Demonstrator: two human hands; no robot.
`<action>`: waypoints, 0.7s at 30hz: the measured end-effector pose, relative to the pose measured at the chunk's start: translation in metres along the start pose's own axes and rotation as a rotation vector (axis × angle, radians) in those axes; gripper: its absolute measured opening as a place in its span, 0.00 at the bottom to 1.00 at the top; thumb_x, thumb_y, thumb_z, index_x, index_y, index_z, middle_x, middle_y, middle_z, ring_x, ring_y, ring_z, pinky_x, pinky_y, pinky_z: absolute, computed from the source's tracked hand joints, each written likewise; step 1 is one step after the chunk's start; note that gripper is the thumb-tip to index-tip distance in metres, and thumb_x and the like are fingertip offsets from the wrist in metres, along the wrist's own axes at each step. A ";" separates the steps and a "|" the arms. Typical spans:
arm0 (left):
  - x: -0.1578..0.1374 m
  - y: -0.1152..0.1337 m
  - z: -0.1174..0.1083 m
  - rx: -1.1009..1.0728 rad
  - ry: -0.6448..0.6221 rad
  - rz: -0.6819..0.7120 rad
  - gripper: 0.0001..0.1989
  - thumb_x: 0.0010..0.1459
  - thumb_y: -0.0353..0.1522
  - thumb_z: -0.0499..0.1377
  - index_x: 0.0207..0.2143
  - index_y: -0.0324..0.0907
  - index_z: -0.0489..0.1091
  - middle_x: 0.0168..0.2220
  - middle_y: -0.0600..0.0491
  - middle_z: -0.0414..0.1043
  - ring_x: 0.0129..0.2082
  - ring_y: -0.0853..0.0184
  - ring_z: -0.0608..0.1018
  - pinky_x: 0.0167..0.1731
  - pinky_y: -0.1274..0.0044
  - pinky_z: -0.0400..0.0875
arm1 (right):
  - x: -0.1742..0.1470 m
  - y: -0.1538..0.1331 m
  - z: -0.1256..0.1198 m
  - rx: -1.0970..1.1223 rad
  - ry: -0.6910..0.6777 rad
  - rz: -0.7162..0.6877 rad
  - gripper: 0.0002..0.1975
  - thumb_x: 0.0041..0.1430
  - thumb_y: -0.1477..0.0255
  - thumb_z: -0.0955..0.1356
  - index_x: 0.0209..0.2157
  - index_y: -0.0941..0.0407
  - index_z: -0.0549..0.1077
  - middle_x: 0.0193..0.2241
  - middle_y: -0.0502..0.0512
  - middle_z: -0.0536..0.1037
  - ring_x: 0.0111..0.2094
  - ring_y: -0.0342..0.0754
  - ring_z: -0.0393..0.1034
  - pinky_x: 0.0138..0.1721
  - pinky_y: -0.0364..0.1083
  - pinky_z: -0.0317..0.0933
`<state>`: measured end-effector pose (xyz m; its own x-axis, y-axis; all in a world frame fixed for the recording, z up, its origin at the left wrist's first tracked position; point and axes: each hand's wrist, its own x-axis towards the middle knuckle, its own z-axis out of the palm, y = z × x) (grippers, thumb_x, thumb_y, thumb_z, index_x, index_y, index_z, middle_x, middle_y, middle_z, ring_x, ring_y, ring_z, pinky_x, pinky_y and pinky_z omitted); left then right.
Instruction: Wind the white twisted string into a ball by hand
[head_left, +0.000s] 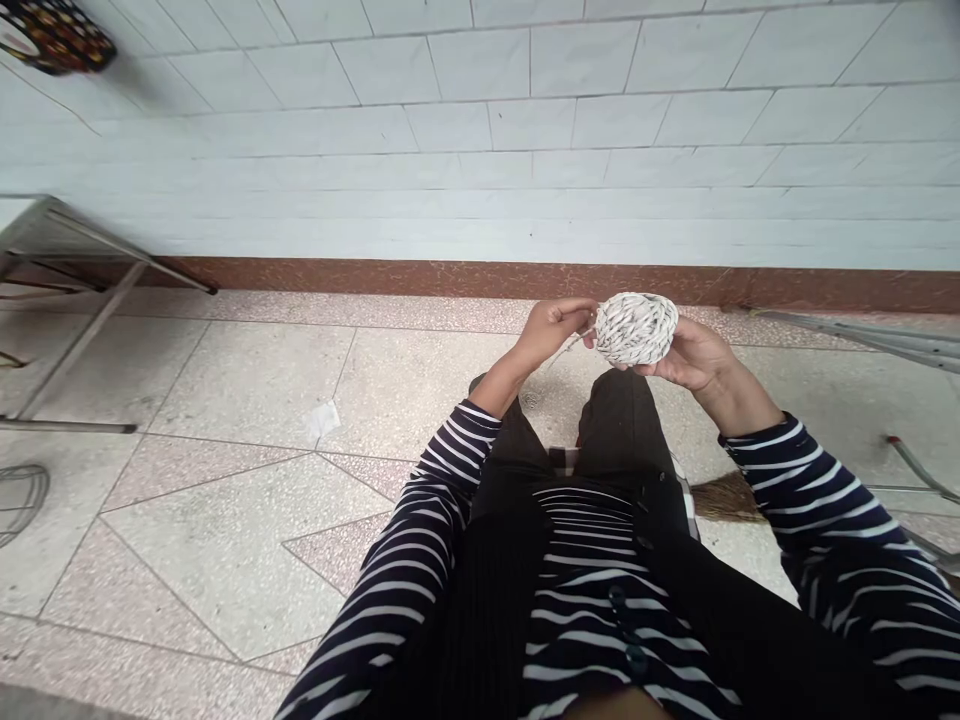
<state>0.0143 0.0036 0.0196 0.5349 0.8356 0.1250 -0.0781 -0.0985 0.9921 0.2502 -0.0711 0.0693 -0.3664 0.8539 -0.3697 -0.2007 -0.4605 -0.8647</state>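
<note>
Right hand [696, 358] holds woven bundle [636, 328]; left hand [556, 328] pinches edge.

Right hand [697, 358]: fingers mostly hidden behind whitish, rounded, braided-cord bundle [636, 330]; bundle's far side unseen. Left hand [551, 330]: fingertips partly hidden at bundle's edge, exact grip too small to tell. Grey metal-legged table [82, 340]: cut off by left edge. Dark, multicoloured patterned object [64, 40]: cut off at top left corner, kind unclear. Brown straw bundle [726, 498]: partly behind navy-and-white striped sleeve [795, 490].
</note>
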 end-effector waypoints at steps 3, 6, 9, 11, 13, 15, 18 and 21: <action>-0.007 0.008 -0.006 -0.018 -0.060 -0.068 0.14 0.73 0.39 0.61 0.47 0.39 0.82 0.32 0.51 0.83 0.32 0.68 0.84 0.45 0.71 0.80 | -0.007 0.004 0.003 0.038 -0.013 -0.035 0.36 0.46 0.56 0.80 0.56 0.53 0.77 0.47 0.63 0.85 0.38 0.60 0.82 0.26 0.48 0.72; -0.012 0.013 -0.006 -0.011 -0.172 -0.096 0.17 0.70 0.43 0.65 0.47 0.39 0.82 0.32 0.50 0.83 0.33 0.68 0.84 0.44 0.72 0.79 | -0.011 0.006 0.008 0.064 -0.021 -0.061 0.39 0.44 0.61 0.79 0.60 0.49 0.74 0.56 0.61 0.83 0.42 0.59 0.82 0.29 0.48 0.73; -0.013 0.021 -0.009 0.033 -0.288 -0.089 0.18 0.66 0.46 0.67 0.35 0.38 0.82 0.27 0.50 0.80 0.32 0.66 0.83 0.44 0.72 0.78 | -0.014 0.011 0.010 0.100 -0.037 -0.070 0.42 0.42 0.67 0.78 0.63 0.48 0.72 0.60 0.59 0.80 0.46 0.59 0.81 0.33 0.51 0.76; -0.012 0.027 -0.013 0.112 -0.299 -0.066 0.21 0.67 0.45 0.66 0.27 0.39 0.78 0.25 0.51 0.78 0.33 0.66 0.82 0.45 0.72 0.77 | -0.018 0.017 0.009 0.122 -0.060 -0.066 0.47 0.39 0.69 0.77 0.65 0.47 0.71 0.58 0.60 0.81 0.44 0.60 0.81 0.33 0.54 0.77; -0.010 0.031 -0.018 0.256 -0.245 -0.030 0.22 0.68 0.43 0.63 0.25 0.40 0.76 0.27 0.51 0.79 0.33 0.67 0.82 0.46 0.73 0.75 | -0.022 0.023 0.008 0.122 -0.080 -0.048 0.50 0.37 0.71 0.78 0.67 0.47 0.69 0.55 0.59 0.82 0.41 0.58 0.81 0.32 0.54 0.77; -0.009 0.031 -0.023 0.444 -0.187 0.001 0.20 0.70 0.40 0.61 0.25 0.40 0.75 0.29 0.51 0.80 0.33 0.67 0.81 0.44 0.74 0.73 | -0.026 0.026 0.008 0.102 -0.083 -0.043 0.51 0.36 0.71 0.79 0.67 0.46 0.69 0.53 0.59 0.82 0.40 0.59 0.81 0.33 0.55 0.78; -0.011 0.020 -0.028 0.699 -0.143 0.007 0.19 0.71 0.36 0.58 0.25 0.41 0.73 0.28 0.52 0.79 0.32 0.67 0.78 0.42 0.74 0.69 | -0.032 0.017 0.008 0.062 -0.029 -0.138 0.46 0.38 0.70 0.80 0.62 0.44 0.72 0.57 0.59 0.80 0.51 0.66 0.81 0.39 0.60 0.81; -0.014 0.001 -0.033 0.748 -0.109 -0.010 0.19 0.70 0.33 0.57 0.24 0.41 0.71 0.28 0.52 0.78 0.31 0.67 0.77 0.42 0.74 0.68 | -0.035 -0.001 0.009 -0.014 0.052 -0.201 0.38 0.42 0.71 0.81 0.58 0.42 0.75 0.60 0.57 0.78 0.61 0.70 0.76 0.47 0.66 0.82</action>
<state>-0.0208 0.0093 0.0181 0.6158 0.7840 0.0783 0.4981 -0.4643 0.7323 0.2547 -0.1033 0.0861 -0.2724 0.9399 -0.2061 -0.2527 -0.2766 -0.9272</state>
